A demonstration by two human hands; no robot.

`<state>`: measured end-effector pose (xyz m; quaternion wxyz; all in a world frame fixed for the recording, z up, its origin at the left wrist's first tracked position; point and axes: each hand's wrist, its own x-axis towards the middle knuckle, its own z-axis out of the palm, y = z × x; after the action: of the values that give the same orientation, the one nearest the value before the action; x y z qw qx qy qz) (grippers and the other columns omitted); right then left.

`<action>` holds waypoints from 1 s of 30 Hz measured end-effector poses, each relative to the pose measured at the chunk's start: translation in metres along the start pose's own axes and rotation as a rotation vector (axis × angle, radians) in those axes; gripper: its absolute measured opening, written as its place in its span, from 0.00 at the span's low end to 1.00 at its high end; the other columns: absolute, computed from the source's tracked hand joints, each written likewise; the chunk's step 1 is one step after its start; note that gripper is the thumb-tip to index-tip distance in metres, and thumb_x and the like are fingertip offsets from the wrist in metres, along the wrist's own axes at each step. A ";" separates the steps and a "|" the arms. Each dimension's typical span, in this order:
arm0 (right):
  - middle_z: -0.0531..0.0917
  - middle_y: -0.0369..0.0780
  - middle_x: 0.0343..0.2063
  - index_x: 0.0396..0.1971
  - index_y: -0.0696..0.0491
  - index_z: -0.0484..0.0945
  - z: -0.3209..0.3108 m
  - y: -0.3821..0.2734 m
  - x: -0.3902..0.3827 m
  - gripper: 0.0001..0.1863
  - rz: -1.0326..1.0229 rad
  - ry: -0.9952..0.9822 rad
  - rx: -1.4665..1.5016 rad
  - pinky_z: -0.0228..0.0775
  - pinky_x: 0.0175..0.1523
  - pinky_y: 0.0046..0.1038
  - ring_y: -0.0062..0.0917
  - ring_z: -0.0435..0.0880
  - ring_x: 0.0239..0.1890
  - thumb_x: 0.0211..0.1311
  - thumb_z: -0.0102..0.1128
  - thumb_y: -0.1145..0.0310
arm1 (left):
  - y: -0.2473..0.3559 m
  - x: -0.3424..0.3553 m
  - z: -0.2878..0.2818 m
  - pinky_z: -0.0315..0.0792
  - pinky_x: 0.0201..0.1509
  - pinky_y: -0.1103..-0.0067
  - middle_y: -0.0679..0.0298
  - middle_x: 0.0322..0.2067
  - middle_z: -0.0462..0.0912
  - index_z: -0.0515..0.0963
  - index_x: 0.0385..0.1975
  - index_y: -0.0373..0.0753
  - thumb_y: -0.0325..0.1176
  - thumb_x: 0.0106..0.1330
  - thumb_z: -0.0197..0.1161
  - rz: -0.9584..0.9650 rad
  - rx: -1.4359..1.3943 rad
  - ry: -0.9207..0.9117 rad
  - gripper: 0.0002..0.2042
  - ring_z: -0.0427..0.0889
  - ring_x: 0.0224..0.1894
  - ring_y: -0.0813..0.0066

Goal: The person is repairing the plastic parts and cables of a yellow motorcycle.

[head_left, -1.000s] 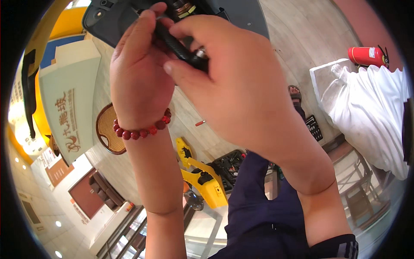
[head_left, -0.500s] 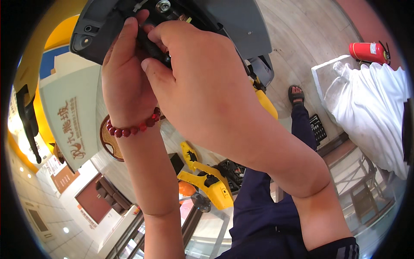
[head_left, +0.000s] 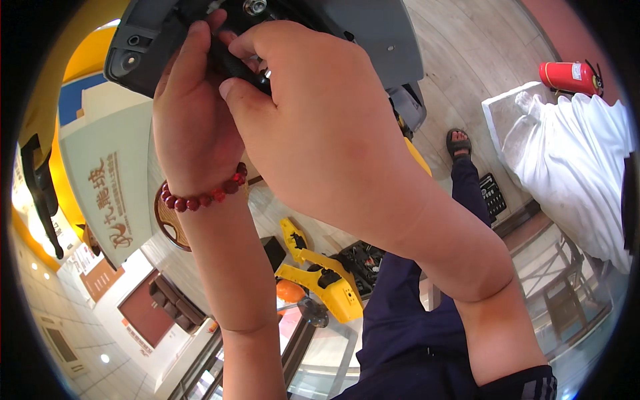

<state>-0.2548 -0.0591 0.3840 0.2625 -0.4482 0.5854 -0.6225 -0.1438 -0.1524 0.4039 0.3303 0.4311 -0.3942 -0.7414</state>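
Observation:
My left hand (head_left: 197, 123), with a dark red bead bracelet (head_left: 192, 203) on its wrist, is curled around a black rod-like piece (head_left: 233, 65) with a ribbed surface. From the right, my right hand (head_left: 320, 100) closes thumb and fingers on the same piece; a small shiny bit shows by its fingers. Both hands are at the recess of a dark grey housing (head_left: 383, 47) at the top. A round metal fitting (head_left: 255, 7) shows inside it, just beyond my fingers. My hands hide much of the black piece and its far end.
Yellow panels (head_left: 340, 300) lie below, beside an open tool case (head_left: 365, 263). Another tool set (head_left: 491, 197) is near my sandalled foot (head_left: 459, 143). At the right are a white-draped object (head_left: 573, 167) and a red fire extinguisher (head_left: 570, 77). A yellow frame (head_left: 50, 107) stands at the left.
Both hands stay closed on the black piece. The right hand has shifted slightly upward, and the housing sits a little differently in view.

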 end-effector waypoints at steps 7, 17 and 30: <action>0.81 0.49 0.26 0.32 0.62 0.76 0.001 -0.006 0.004 0.09 -0.007 -0.019 -0.100 0.77 0.34 0.31 0.40 0.84 0.29 0.54 0.58 0.71 | 0.001 -0.001 0.006 0.67 0.59 0.74 0.65 0.50 0.79 0.72 0.55 0.44 0.39 0.72 0.50 0.018 0.023 0.083 0.15 0.77 0.53 0.71; 0.80 0.53 0.35 0.39 0.65 0.74 -0.008 -0.023 0.011 0.16 -0.073 -0.315 -0.379 0.78 0.35 0.27 0.38 0.84 0.32 0.56 0.58 0.67 | 0.006 -0.008 0.013 0.72 0.50 0.77 0.63 0.43 0.80 0.74 0.48 0.38 0.37 0.71 0.52 -0.033 -0.067 -0.018 0.12 0.79 0.46 0.73; 0.80 0.50 0.29 0.38 0.68 0.73 -0.002 -0.009 -0.007 0.18 -0.315 -0.058 -0.271 0.76 0.32 0.25 0.35 0.82 0.28 0.49 0.58 0.71 | 0.014 -0.004 -0.003 0.76 0.45 0.74 0.62 0.36 0.83 0.75 0.42 0.35 0.37 0.71 0.53 -0.082 -0.162 -0.192 0.12 0.81 0.38 0.72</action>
<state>-0.2511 -0.0504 0.3908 0.1161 -0.5831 0.5789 -0.5581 -0.1370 -0.1570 0.4165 0.2944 0.3456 -0.3448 -0.8216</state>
